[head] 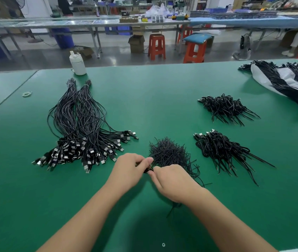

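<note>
1. Far left: big bundle of USB cables (82, 128) flat on the green table (17, 179), plugs facing the person.
2. L hand (129, 169): forearm comes in from the bottom edge, angled right. Fingers curled, pinching a black wire (147, 170).
3. The wire sits btw both hands, just in front of the pile of short ties (170, 153).
4. R hand (173, 182): knuckles up, angled left, pinching the same wire. Its fingertips nearly touch the L ones.
5. Right: heap of coiled cables (221, 148), second heap (224, 106) behind it.
</note>
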Demonstrator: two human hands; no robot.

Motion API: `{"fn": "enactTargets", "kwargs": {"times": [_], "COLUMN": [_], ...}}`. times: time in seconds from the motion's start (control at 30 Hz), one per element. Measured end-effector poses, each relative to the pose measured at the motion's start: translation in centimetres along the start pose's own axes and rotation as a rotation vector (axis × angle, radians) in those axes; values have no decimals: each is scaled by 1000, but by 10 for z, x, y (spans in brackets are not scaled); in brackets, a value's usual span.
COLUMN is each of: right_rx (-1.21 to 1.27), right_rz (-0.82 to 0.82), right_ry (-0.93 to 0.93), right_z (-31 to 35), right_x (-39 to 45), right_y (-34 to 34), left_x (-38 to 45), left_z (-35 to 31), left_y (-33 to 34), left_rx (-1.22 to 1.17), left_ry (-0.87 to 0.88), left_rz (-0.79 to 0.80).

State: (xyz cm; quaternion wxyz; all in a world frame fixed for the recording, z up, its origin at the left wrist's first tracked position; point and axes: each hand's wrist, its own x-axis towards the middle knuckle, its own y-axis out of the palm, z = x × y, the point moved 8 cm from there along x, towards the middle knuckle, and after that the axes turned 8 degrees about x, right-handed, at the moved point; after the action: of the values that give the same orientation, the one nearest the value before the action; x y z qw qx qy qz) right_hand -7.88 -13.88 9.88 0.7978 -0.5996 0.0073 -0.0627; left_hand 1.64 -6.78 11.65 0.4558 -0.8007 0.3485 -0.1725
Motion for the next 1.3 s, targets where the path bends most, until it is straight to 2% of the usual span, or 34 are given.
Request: {"fn": "enactTargets", "kwargs": {"times": [0.07, 0.23, 0.63, 0.87, 0.93, 1.0, 1.07, 1.1, 1.2, 1.3], "right_rx": [-7, -62, -135, -104, -171, -221, -175, -154, -66, 66], "right_rz": [-3, 31, 41, 184, 89, -157, -389, -452, -512, -538], "right_ry": [4, 17, -4, 4, -39, -130, -208, -234, -259, -248], "right_z": [-1, -6, -9, -7, -3, 7, 15, 17, 14, 10], "right_x": [1, 2, 3, 8, 9, 7, -1, -4, -9, -11], "right_y": [1, 6, 11, 8, -7, -30, -47, -51, -54, -60], "left_x": [1, -1, -1, -4, -3, 1, 5, 6, 3, 0], "left_z": [4, 0, 0, -7, -5, 5, 18, 24, 24, 18], "left_y": [3, 9, 13, 19, 18, 14, 8, 5, 7, 12], "left_rx": [-69, -66, -79, 232, 223, 71, -234, -401, -777, -973], "left_ry": [-13, 23, -13, 121, 116, 49, -71, -124, -186, -213], "left_rz": [60, 196, 169, 157, 128, 109, 102, 100, 178, 289]}}
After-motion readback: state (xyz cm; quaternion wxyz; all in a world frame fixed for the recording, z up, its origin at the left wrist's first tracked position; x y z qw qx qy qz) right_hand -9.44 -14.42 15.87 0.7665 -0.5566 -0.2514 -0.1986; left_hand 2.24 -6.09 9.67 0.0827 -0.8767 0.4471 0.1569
